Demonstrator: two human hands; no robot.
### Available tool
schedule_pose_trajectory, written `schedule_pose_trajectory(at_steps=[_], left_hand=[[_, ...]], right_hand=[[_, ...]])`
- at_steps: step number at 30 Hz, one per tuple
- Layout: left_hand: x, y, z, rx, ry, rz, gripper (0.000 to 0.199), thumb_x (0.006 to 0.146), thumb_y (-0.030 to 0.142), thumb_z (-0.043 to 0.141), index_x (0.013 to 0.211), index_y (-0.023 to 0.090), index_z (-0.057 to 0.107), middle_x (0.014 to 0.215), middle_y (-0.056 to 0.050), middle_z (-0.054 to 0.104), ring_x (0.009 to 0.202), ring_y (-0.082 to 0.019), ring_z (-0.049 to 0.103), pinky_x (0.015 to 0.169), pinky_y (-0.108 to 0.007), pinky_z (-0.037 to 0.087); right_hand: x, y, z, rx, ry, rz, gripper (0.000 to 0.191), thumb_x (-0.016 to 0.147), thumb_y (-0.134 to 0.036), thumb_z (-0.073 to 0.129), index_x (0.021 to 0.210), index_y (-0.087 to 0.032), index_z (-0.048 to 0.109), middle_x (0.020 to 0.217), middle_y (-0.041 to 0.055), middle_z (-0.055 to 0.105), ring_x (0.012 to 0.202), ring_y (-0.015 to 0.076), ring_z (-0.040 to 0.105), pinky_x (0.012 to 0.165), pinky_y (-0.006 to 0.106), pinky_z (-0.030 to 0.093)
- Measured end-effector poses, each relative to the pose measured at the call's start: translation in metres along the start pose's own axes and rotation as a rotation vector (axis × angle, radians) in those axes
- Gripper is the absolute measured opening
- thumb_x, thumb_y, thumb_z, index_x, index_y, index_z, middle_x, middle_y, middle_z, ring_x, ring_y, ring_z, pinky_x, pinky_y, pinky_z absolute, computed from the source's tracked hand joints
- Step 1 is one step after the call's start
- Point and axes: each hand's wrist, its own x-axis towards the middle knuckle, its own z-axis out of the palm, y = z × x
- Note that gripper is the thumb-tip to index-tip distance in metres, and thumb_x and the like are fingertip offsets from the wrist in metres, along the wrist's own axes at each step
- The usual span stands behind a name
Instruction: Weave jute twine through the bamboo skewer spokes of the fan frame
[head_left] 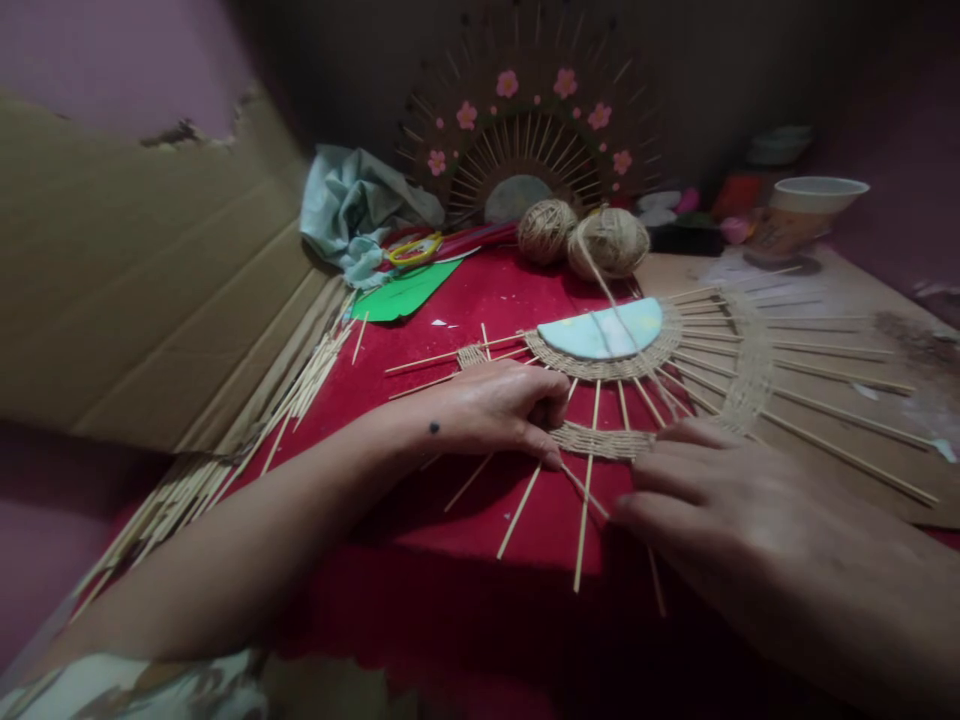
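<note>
A half-round fan frame of thin sticks lies on the red cloth, with a woven twine band running across its sticks. Its centre is a pale blue half-disc edged with more weaving. My left hand rests on the left part of the frame, fingers curled and thumb pressed at the band's lower edge. From that thumb a short strand of twine stretches to the fingertips of my right hand, which closes around it. My right fingers also lie over the band, hiding part of it.
Two balls of twine sit behind the frame, one trailing a strand over the half-disc. A finished flowered fan stands at the back. Yellow-handled scissors, green paper, loose sticks and cardboard are leftward; a cup stands right.
</note>
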Motion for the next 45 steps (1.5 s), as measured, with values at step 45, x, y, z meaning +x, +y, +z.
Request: schedule_pose_trajectory(at_steps=[45], left_hand=[[-0.001, -0.001, -0.004, -0.041, -0.006, 0.027, 0.020, 0.079, 0.034, 0.066, 0.079, 0.016, 0.059, 0.075, 0.001, 0.058, 0.069, -0.010, 0.048, 0.058, -0.021, 0.031]], right_hand=[[-0.006, 0.067, -0.023, 0.338, -0.217, 0.403, 0.022, 0.088, -0.024, 0.046, 0.079, -0.018, 0.065, 0.065, 0.0004, 0.061, 0.058, 0.0101, 0.052, 0.050, 0.023, 0.036]])
